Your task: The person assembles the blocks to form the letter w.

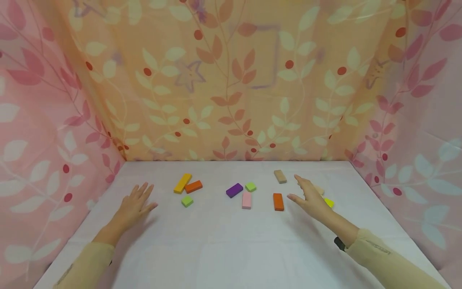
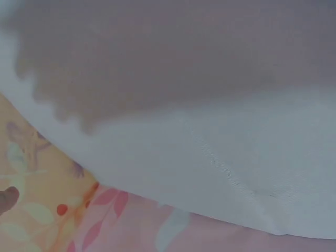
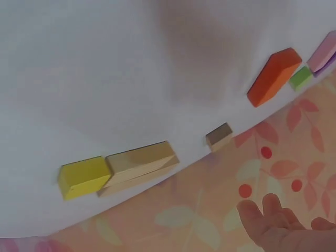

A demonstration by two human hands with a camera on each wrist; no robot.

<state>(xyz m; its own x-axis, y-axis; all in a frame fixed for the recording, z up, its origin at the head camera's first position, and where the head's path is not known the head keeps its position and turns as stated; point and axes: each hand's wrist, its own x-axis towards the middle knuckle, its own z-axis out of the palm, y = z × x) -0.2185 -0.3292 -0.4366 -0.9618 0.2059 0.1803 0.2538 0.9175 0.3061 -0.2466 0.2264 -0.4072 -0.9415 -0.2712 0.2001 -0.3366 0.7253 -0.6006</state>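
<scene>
My left hand (image 1: 133,205) hovers over the left side of the white table with its fingers spread and nothing in it. To its right lie a yellow-orange block (image 1: 183,183), an orange block (image 1: 193,186) and a light green block (image 1: 187,201). The right hand (image 1: 311,198), fingers extended and holding nothing, is above the table on the right. Nearest it are another orange block (image 1: 278,202), a plain wooden block (image 1: 280,176) and a bright yellow block (image 3: 84,176) beside a longer wooden block (image 3: 142,161), which the hand partly covers in the head view.
Mid-table sit a purple block (image 1: 234,190), a small green block (image 1: 250,187) and a pink block (image 1: 246,200). Leaf-patterned cloth walls stand at the back (image 1: 227,88), left (image 1: 47,132) and right (image 1: 415,132) of the white tabletop (image 1: 209,249).
</scene>
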